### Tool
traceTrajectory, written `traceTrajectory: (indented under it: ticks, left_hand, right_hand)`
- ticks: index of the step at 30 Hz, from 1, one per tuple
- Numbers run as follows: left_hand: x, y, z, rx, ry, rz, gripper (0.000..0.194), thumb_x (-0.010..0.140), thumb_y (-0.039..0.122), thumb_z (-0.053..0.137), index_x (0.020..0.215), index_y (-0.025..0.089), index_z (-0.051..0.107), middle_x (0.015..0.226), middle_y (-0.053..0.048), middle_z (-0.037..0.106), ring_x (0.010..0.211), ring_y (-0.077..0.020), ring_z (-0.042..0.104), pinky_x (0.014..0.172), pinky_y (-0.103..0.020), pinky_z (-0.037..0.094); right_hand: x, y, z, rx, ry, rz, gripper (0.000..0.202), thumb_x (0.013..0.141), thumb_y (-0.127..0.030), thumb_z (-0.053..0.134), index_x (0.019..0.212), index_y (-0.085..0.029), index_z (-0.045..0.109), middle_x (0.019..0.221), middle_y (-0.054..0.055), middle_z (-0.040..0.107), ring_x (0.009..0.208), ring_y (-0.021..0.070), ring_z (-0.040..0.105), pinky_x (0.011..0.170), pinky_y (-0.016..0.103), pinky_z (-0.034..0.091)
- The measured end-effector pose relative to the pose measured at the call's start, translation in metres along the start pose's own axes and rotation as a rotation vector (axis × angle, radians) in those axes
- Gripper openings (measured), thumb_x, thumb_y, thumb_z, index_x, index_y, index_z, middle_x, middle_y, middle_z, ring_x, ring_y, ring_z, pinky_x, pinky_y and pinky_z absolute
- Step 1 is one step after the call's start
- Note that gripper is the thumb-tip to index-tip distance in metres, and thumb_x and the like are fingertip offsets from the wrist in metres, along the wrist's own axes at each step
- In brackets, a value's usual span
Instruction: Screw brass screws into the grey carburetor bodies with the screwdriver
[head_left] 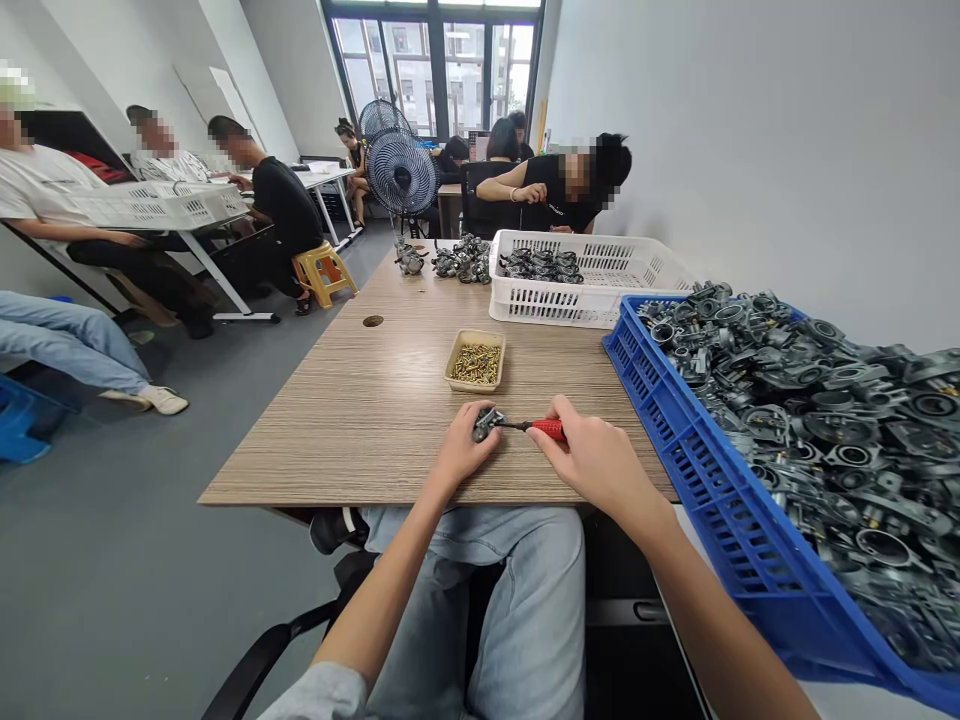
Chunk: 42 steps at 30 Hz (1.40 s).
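Note:
My left hand is closed around a small grey metal part near the front of the wooden table. In my right hand is a screwdriver with a red handle, its dark shaft pointing left. The shaft's end meets the right side of the metal part; the exact contact point is too small to tell. Just beyond my hands stands a beige tray filled with small brass pieces.
A blue crate heaped with metal parts stands at the right. Behind it is a white basket with dark parts. More metal parts lie at the table's far end. Across the table sits a person in black.

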<state>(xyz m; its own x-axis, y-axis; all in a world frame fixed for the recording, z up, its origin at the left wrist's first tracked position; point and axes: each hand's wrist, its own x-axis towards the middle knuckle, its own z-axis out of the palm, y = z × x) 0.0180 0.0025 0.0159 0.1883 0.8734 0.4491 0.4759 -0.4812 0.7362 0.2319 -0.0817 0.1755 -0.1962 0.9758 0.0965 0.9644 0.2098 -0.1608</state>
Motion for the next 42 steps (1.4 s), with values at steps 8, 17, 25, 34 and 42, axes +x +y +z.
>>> traceTrajectory:
  ticks: [8,17,25,34,42]
  left_hand:
    - [-0.0003,0.0000,0.0000,0.002,0.000,-0.010,0.040,0.094,0.024,0.068,0.133,0.023,0.062,0.128,-0.010,0.068,0.122,-0.0263,0.067,0.112,-0.045,0.053]
    - [-0.0002,0.0002,0.0002,-0.002,0.004,-0.005,0.040,0.094,0.024,0.069,0.133,0.023,0.062,0.128,-0.010,0.068,0.122,-0.0261,0.067,0.112,-0.044,0.053]
    - [-0.0005,0.0021,-0.0011,0.006,0.001,-0.008,0.038,0.095,0.024,0.068,0.133,0.024,0.062,0.129,-0.009,0.068,0.122,-0.0262,0.067,0.112,-0.045,0.053]
    - [-0.0002,0.0007,0.0001,0.000,0.006,-0.005,0.039,0.094,0.024,0.068,0.133,0.023,0.062,0.128,-0.009,0.068,0.122,-0.0264,0.067,0.112,-0.045,0.053]
    - [-0.0003,0.0008,-0.0004,0.000,0.004,-0.003,0.040,0.094,0.023,0.068,0.133,0.023,0.062,0.129,-0.009,0.068,0.122,-0.0265,0.066,0.112,-0.045,0.053]
  right_hand:
    - [-0.0023,0.0009,-0.0014,0.130,-0.002,-0.080,0.020,0.109,-0.042,0.054,0.120,-0.026,0.049,0.094,0.003,0.079,0.088,0.0268,0.077,0.066,0.029,0.031]
    - [-0.0033,0.0005,-0.0018,0.167,-0.015,-0.102,0.013,0.109,-0.035,0.053,0.116,-0.025,0.048,0.097,0.002,0.079,0.086,0.0246,0.076,0.066,0.030,0.032]
    - [-0.0004,-0.0018,-0.0011,0.095,-0.014,-0.010,0.017,0.110,-0.042,0.052,0.114,-0.025,0.049,0.089,0.003,0.077,0.081,0.0256,0.076,0.064,0.030,0.028]
    - [-0.0013,0.0006,0.0002,0.133,-0.004,-0.066,0.015,0.110,-0.039,0.053,0.114,-0.026,0.047,0.092,0.002,0.078,0.083,0.0257,0.076,0.064,0.029,0.028]
    - [-0.0050,0.0023,-0.0023,0.183,-0.014,-0.135,0.012,0.109,-0.032,0.052,0.117,-0.025,0.046,0.100,0.002,0.078,0.088,0.0245,0.076,0.067,0.030,0.032]
